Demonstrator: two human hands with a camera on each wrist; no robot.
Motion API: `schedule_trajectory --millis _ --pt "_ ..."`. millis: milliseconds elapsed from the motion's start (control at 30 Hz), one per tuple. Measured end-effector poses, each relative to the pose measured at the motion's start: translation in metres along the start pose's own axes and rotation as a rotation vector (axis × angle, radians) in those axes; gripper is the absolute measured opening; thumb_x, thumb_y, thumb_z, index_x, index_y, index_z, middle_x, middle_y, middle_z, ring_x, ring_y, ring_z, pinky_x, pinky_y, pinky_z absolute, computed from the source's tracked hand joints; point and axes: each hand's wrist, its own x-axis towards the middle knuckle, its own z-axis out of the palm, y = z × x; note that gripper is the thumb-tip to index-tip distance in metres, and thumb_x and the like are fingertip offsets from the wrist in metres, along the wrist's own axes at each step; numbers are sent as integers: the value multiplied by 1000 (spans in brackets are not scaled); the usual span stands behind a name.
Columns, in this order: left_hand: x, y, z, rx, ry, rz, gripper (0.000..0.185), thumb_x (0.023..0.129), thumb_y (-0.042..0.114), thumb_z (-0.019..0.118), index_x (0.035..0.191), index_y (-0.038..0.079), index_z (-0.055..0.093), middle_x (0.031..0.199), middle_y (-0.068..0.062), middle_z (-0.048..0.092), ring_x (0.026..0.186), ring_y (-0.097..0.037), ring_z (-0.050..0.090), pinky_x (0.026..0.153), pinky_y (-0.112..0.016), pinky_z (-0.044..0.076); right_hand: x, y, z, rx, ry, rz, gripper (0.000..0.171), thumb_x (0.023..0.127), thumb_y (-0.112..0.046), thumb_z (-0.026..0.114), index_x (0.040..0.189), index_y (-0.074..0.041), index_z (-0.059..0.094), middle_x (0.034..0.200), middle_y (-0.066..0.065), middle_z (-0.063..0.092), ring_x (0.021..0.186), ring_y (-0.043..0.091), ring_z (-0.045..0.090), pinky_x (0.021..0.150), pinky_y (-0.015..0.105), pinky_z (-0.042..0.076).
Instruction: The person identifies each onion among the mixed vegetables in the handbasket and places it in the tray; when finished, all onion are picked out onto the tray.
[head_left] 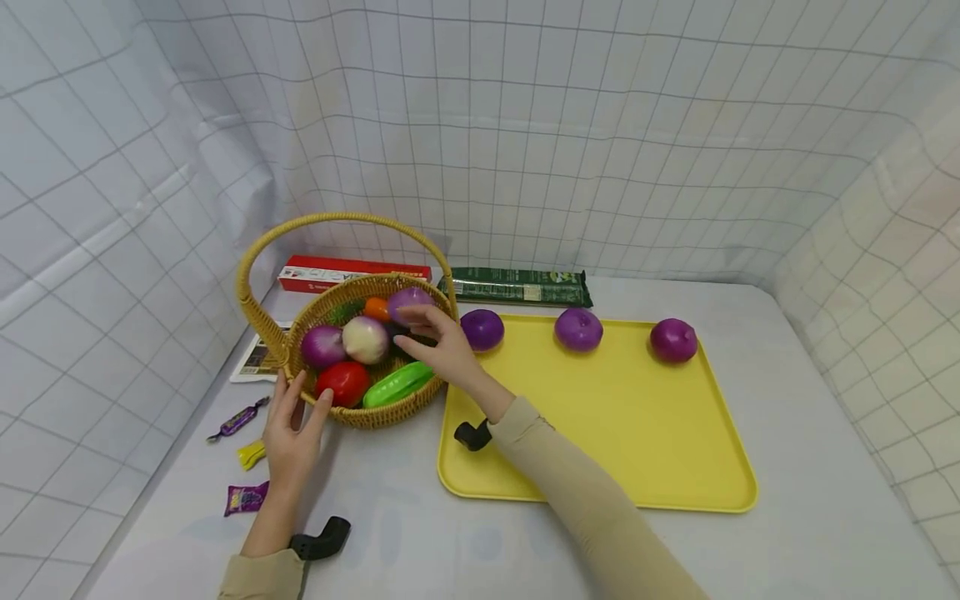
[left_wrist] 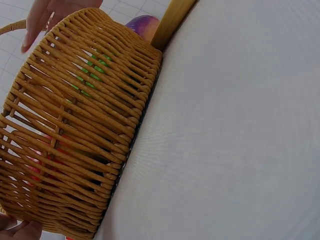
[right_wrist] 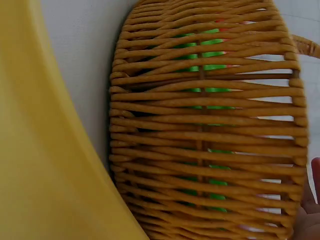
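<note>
White gridded cloth is backing and flanking a pale table, with the wicker basket serving as landmark.

Left hand is resting against the basket's near-left rim, fingers straight and slightly spread, thumb touching the weave; it is not gripping anything. Right hand is reaching over the basket's right rim, fingers extended and loosely apart, fingertips touching a purple onion at the back of the basket; whether it is pinching that onion cannot be told.

Basket is holding that onion, a second purple onion at left, a pale onion at centre, a red tomato and a green vegetable at the front, and an orange item at the back.

Yellow tray is lying just right of the basket and is holding three purple onions in a row along its far edge.

Behind the basket are lying a red box and a green packet. Left of the basket are lying wrapped candies.
</note>
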Motion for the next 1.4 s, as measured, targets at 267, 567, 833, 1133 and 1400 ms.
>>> schedule_trajectory --millis 267,567,833,1133,1400 --pt "2 -1 1 -1 -12 0 54 91 23 63 140 9 45 154 2 19 139 -20 23 103 -26 33 23 6 22 -347 -172 24 65 83 -19 73 141 -12 43 145 3 39 130 12 36 105 25 36" --pt "2 0 2 10 -12 -7 55 92 26 61 141 9 43 155 1 17 140 -20 22 105 -28 32 37 10 28 -549 -361 166 68 85 -29 70 144 -20 39 147 5 36 132 17 35 106 29 34" --pt "2 1 2 5 -7 -9 54 92 24 62 140 9 44 155 0 18 140 -21 23 104 -29 33 38 10 29 -561 -284 151 54 84 -23 72 134 -17 52 136 3 48 121 14 44 101 21 37" --pt "2 -2 -1 30 -13 -24 55 92 26 61 141 10 43 155 1 17 140 -21 22 105 -36 33 26 -3 17 -387 -182 5 53 84 -16 72 133 -15 52 136 3 48 121 13 46 97 19 41" --pt "1 2 -1 20 -19 -36 54 92 23 61 141 8 43 155 -1 17 140 -23 21 105 -36 32 -1 -44 -28 -14 -248 9 54 86 -1 66 136 -7 46 138 6 43 117 17 51 89 30 51"
